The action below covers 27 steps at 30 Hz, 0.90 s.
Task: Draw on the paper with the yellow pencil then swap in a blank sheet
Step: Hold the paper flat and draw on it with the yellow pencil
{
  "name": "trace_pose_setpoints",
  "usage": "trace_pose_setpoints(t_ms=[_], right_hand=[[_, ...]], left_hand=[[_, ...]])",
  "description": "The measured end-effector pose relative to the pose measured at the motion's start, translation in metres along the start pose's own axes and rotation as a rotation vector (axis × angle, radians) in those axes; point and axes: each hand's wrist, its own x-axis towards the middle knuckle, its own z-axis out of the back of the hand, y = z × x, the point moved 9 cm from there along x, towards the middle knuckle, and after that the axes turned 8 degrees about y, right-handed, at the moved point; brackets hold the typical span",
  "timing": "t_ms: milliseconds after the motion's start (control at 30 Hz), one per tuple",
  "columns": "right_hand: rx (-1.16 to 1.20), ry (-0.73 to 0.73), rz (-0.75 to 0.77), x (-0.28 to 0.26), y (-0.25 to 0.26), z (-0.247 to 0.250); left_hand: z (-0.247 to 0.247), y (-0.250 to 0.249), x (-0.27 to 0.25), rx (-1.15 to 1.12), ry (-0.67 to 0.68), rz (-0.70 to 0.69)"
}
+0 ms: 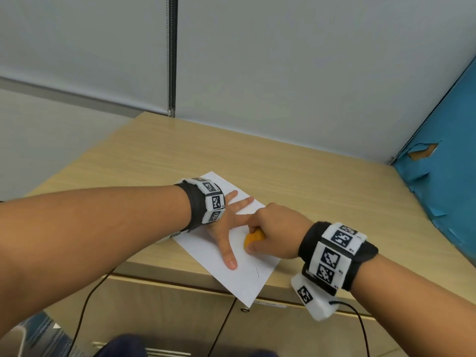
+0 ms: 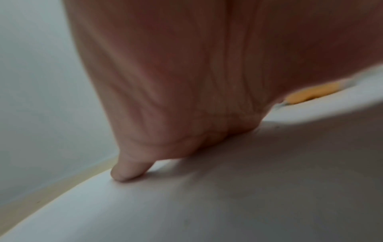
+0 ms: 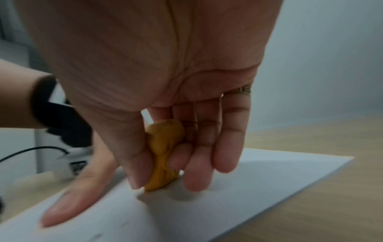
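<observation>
I pin the sheet of paper (image 1: 247, 276) with my left hand (image 1: 222, 228), fingers splayed and straight, palm flat on its upper half; the thumb points toward 6 o'clock. My right hand (image 1: 273, 235) sits just at 3 o'clock of the left, fingers and thumb curled round a stubby yellow-orange drawing tool (image 1: 253, 239), its lower end touching the paper near the middle. It looks moulded and lumpy, more like a chunky grip or crayon than a slim pencil; I cannot tell where the lead is.

To draw well, I judge I should keep the left palm pressing steadily so the thin sheet does not slide on the smooth wood-grain desk (image 1: 322, 181), and make short light strokes away from the pinning fingers. The near corner of the paper overhangs the desk edge toward 6 o'clock, so I would keep strokes off that unsupported part, where it would flex or crease.

The paper is matt white with a few faint dark marks (image 1: 256, 272). The tool's surface in the right wrist view looks waxy and ridged (image 3: 164, 155). No blank spare sheet shows anywhere.
</observation>
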Motion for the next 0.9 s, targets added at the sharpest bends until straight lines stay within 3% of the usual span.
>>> trace_pose_setpoints(t_ms=[67,200,400,533,700,833,900], right_hand=[[0.005,0.028,0.012,-0.001,0.002,0.002],[-0.043,-0.070,-0.182,0.009,-0.035,0.027],[-0.037,0.021,0.025,-0.002,0.012,-0.002],[-0.032,-0.095,-0.133,0.009,-0.025,0.021],[-0.023,0.008,0.036,0.001,0.023,-0.002],[-0.033,-0.078,-0.131,0.008,-0.015,0.023],[-0.024,-0.105,-0.102,0.007,-0.003,0.021]], left_hand=[[0.000,0.001,0.001,-0.002,-0.010,0.003],[-0.001,0.001,0.002,0.023,-0.020,0.014],[0.000,0.000,0.001,0.024,-0.018,0.011],[0.000,0.000,0.001,0.022,-0.028,0.015],[0.001,-0.002,-0.003,0.037,-0.007,0.014],[0.000,0.000,0.001,0.038,-0.024,0.014],[0.000,0.001,0.002,0.037,-0.017,0.021]])
